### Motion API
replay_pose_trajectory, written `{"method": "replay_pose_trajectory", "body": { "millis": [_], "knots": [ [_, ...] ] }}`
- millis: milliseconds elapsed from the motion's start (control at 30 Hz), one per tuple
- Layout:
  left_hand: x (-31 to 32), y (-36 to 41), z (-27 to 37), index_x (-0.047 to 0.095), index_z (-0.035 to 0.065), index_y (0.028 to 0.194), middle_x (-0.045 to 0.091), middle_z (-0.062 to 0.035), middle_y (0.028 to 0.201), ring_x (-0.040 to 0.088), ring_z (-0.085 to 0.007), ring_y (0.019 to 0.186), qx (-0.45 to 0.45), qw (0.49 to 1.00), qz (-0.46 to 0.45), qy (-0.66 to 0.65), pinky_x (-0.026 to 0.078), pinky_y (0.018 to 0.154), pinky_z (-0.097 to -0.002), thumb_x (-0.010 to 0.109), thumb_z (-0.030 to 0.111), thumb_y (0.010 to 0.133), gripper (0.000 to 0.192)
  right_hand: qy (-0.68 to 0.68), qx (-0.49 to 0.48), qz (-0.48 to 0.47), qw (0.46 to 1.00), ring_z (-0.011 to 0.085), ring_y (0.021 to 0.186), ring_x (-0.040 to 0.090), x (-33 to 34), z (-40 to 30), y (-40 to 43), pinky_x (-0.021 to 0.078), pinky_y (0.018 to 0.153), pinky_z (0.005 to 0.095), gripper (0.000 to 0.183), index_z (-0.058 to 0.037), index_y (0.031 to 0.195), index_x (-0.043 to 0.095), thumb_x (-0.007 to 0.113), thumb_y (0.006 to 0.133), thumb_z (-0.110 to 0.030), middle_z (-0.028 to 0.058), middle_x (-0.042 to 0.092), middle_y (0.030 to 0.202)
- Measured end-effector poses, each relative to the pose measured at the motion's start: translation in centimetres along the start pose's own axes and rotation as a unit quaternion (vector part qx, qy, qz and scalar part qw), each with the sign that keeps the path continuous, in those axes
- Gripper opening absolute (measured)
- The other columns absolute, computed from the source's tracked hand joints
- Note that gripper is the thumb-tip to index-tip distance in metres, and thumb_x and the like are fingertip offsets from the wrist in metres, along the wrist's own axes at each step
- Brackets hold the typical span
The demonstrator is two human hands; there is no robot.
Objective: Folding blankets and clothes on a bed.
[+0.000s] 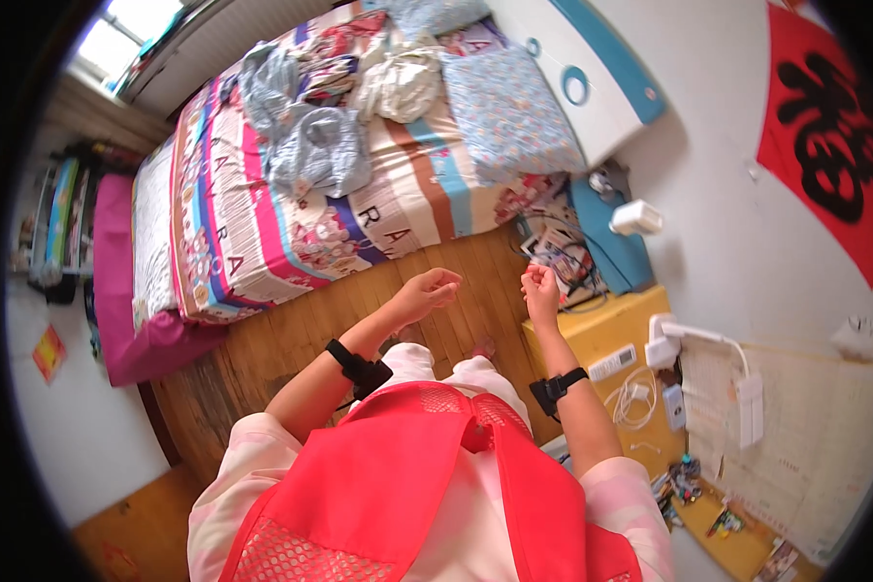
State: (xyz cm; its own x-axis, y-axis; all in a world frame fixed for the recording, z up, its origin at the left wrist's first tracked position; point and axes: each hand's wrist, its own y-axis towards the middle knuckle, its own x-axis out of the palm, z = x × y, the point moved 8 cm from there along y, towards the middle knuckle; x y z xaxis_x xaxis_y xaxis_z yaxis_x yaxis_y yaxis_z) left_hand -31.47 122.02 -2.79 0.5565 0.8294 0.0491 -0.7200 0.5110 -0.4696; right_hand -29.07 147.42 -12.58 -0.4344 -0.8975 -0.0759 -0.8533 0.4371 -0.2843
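My left hand (431, 292) hovers over the wooden floor in front of me, fingers loosely curled, with nothing visible in it. To its right, my right hand (542, 289) is raised near the yellow wooden desk, its fingers bent inward; whether it holds anything small cannot be told. Both wrists wear black straps. Beyond the hands is a bed with a striped patterned sheet (320, 240). Light blue crumpled clothing (320, 149), a cream crumpled cloth (401, 80) and a folded light blue floral quilt or pillow (505, 109) lie on it.
The yellow desk (596, 327) at my right bears a remote control (612, 362), a coiled white cable (629, 399) and small items. Cables and papers (564, 254) are heaped between bed and desk. A magenta cover (113, 291) hangs at the bed's left end.
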Motion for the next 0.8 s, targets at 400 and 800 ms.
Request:
{"method": "replay_pose_trajectory", "body": {
  "millis": [400, 800],
  "knots": [
    [-28.3, -12.7, -5.5, 0.054, 0.0071, 0.122, 0.059, -0.0037, 0.108, 0.06, -0.0124, 0.098, 0.021, 0.96, 0.255, -0.117, 0.048, 0.083, -0.0273, 0.053, 0.024, 0.097, 0.03, -0.163, -0.029, -0.351, 0.922, 0.0069, 0.064, 0.055, 34.6, -6.5, -1.0, 0.0435, 0.055, 0.0217, 0.016, -0.0067, 0.099, 0.057, 0.061, 0.086, -0.015, 0.0003, 0.062, 0.079],
    [-41.7, -19.6, -9.9, 0.054, 0.0081, 0.12, 0.06, -0.0022, 0.108, 0.06, -0.0109, 0.097, 0.028, 0.897, 0.387, -0.213, 0.048, 0.082, -0.0269, 0.053, 0.023, 0.096, 0.028, -0.216, -0.131, -0.554, 0.793, 0.0101, 0.063, 0.057, 57.7, -7.5, -5.1, 0.0455, 0.058, 0.0265, 0.016, -0.0037, 0.096, 0.06, 0.064, 0.084, -0.014, 0.0033, 0.061, 0.07]
  ]
}}
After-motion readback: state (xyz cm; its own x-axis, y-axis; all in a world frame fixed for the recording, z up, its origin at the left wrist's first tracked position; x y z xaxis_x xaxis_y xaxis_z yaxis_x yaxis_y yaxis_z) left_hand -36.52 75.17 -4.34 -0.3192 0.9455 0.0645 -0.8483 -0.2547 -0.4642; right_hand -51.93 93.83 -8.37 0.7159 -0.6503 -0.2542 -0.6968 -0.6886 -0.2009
